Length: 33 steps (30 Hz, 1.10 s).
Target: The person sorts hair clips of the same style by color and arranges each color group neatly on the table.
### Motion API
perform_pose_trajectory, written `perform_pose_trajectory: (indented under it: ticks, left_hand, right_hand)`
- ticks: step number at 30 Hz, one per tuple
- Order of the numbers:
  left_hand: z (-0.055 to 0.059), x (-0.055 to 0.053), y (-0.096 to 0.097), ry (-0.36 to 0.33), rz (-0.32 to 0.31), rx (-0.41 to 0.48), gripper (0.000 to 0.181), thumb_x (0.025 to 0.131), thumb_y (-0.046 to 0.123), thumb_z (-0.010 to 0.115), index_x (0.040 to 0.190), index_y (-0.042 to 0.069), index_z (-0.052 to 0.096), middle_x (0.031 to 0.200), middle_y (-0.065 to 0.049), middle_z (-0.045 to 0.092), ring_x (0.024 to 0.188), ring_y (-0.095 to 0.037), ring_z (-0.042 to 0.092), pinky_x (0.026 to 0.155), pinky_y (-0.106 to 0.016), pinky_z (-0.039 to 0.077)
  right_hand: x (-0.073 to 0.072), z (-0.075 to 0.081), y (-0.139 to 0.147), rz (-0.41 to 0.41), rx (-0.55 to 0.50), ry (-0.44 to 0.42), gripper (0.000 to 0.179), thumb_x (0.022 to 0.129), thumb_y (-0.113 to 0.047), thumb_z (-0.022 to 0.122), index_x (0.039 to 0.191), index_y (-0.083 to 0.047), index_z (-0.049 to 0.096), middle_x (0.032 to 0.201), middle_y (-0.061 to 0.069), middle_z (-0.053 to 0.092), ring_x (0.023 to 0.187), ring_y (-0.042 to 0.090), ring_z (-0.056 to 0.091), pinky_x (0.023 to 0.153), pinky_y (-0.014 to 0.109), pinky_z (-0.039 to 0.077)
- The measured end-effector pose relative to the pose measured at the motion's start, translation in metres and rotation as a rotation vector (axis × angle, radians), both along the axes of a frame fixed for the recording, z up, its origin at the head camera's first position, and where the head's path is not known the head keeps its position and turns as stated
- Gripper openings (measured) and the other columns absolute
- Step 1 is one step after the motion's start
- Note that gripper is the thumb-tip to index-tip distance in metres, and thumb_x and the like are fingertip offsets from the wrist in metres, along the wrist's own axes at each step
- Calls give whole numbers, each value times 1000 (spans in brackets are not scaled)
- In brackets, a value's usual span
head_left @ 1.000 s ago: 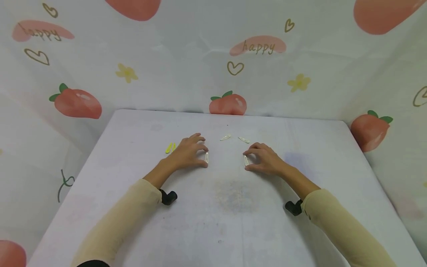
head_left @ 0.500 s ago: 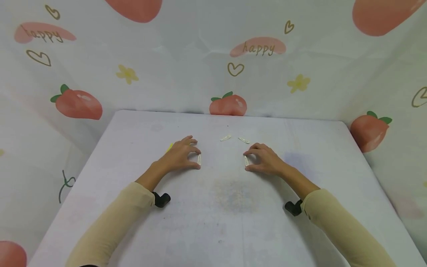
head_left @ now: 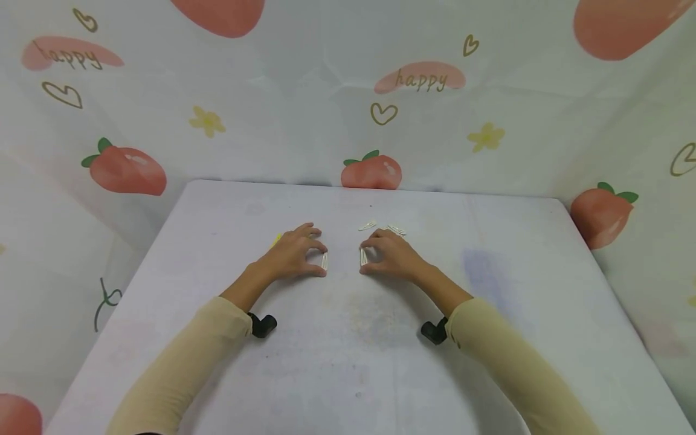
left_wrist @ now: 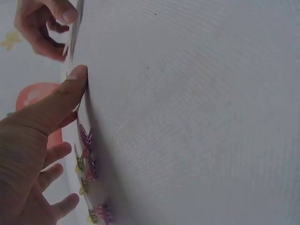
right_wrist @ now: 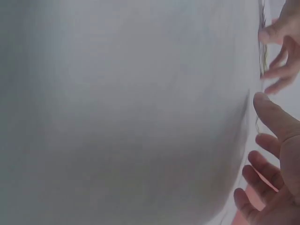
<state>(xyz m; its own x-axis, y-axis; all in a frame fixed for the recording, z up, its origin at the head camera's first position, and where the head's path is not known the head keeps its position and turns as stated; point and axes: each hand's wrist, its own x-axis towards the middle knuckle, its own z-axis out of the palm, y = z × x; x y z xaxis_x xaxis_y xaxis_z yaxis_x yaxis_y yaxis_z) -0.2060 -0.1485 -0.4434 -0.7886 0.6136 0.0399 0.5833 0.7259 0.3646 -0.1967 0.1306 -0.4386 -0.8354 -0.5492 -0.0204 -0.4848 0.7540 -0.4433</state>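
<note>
Near the middle of the table, my left hand [head_left: 290, 254] pinches a slim white snap hair clip [head_left: 324, 261] end to end between thumb and forefinger. Facing it across a small gap, my right hand [head_left: 391, 255] pinches another white snap hair clip [head_left: 363, 258] the same way. Both clips stand roughly parallel, low at the tabletop. A yellow hair clip [head_left: 277, 239] is partly hidden behind the left hand. In the left wrist view, several red-purple clips [left_wrist: 86, 137] and yellow-green clips [left_wrist: 83, 186] lie beyond that hand's fingers.
Behind the hands lie a pale hair clip [head_left: 367, 226] on the left and more pale clips [head_left: 397, 230] close together on the right. The white-covered table [head_left: 375, 380] ends at a printed cloth backdrop [head_left: 304, 90]. A black wrist mount [head_left: 263, 326] sits on each forearm.
My left hand has shifted a little left with its clip, covering more of the yellow clips, then stayed put. My right hand has since moved left with its clip, narrowing the gap.
</note>
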Motion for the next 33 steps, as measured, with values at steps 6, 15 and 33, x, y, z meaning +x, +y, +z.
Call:
perform_pose_trajectory:
  ticks: [6, 15, 33]
  left_hand:
    - [-2, -1, -1, 8, -5, -2, 53, 72, 47, 86, 111, 12, 77, 136, -18, 57, 141, -40, 36, 103, -61, 38]
    - [-1, 1, -2, 5, -6, 13, 52, 73, 47, 86, 111, 12, 76, 137, -18, 56, 141, -40, 36, 103, -62, 38]
    - [-1, 1, -2, -7, -1, 10, 51, 72, 45, 87, 110, 13, 77, 137, -18, 57, 141, -40, 36, 104, -61, 38]
  right_hand:
    - [-4, -9, -28, 23, 18, 44, 53, 81, -43, 82, 121, -12, 71, 118, 8, 63, 117, 25, 54, 103, 44, 43]
    - [-6, -9, -39, 41, 34, 31, 58, 78, -48, 83, 125, -16, 70, 118, 6, 61, 115, 24, 53, 101, 45, 43]
    - [-25, -3, 55, -316, 58, 90, 42, 87, -28, 76, 118, 1, 71, 116, 20, 63, 111, 38, 55, 95, 54, 43]
